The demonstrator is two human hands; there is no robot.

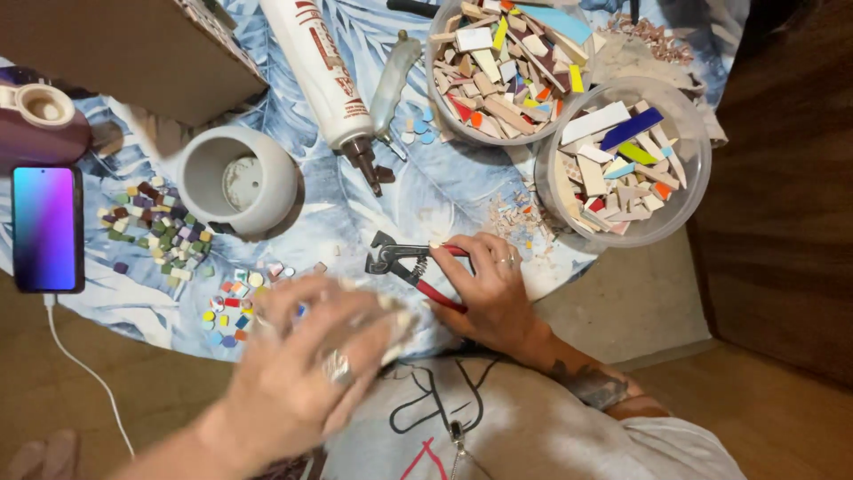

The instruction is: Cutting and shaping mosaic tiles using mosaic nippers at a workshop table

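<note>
- Two clear tubs (622, 160) of tile shards
- One red-handled nipper (413, 264)
- One grey round pot (236, 180)
- One phone (47, 228)
- One white caulk tube (324, 76)
- Two hands (493, 284)

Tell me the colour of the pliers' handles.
Red, seen in the head view: pliers in the right hand.

Light: warm, indoor, fairly even from above; my table is bright, the floor at right dim.
Shadows: soft, short ones under the pot (237, 180) and tubs (622, 164).
Glare: mild sheen on the tube (322, 71); phone (47, 228) screen glows.
Blur: my left hand (306, 369) is smeared by motion; my right hand (491, 289) and nippers (410, 264) are sharp.
Edges: slight wide-angle bending.
</note>
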